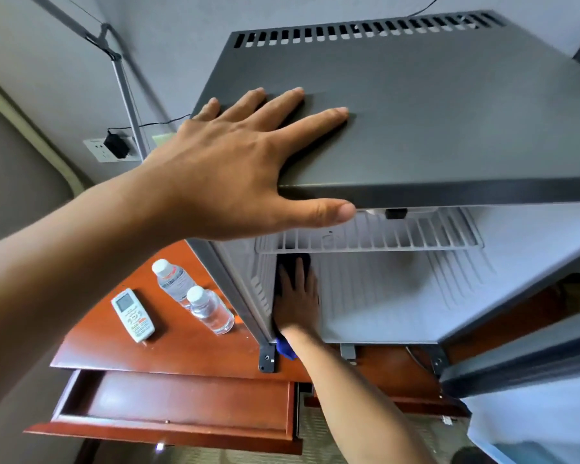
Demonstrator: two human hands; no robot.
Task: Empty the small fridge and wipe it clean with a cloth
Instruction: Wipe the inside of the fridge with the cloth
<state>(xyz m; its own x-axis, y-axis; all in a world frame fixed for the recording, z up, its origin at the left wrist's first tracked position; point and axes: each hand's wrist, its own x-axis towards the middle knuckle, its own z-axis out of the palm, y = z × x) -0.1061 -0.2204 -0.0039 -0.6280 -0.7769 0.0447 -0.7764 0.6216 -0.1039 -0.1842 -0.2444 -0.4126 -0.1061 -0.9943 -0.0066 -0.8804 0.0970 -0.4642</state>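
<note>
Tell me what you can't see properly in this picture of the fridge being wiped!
- Cloth: only a blue corner shows; the right hand covers the rest.
- Fridge upper compartment: hidden behind the top's front edge and the wire shelf.
- Fridge door: cut off by the right and bottom edges.
- Remote control buttons: too small to read.
- Water bottle labels: too small, blurred.
- Left hand: palm hidden, flat on the fridge top.
</note>
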